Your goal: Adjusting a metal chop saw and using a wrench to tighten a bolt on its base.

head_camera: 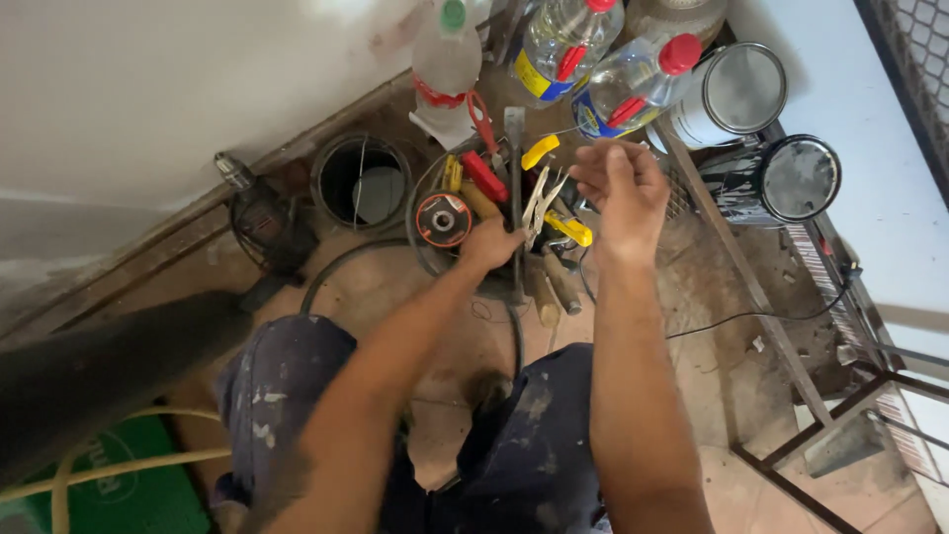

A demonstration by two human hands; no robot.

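While the left hand [491,242] digs among the loose hand tools [524,213] just ahead, fingers closed there, keep the raised, half-open, empty right hand [621,190] clear.

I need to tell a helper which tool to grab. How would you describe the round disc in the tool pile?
On the dirty floor by the white wall, a black bucket of hand tools sits before the clear plastic bottles. The orange-and-black round grinding disc lies at its left, beside the left hand: the pile's only flat circle.

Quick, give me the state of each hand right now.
Left hand: down in the tool pile, grip cannot be told.
Right hand: raised above the pile, fingers curled, contents cannot be told.
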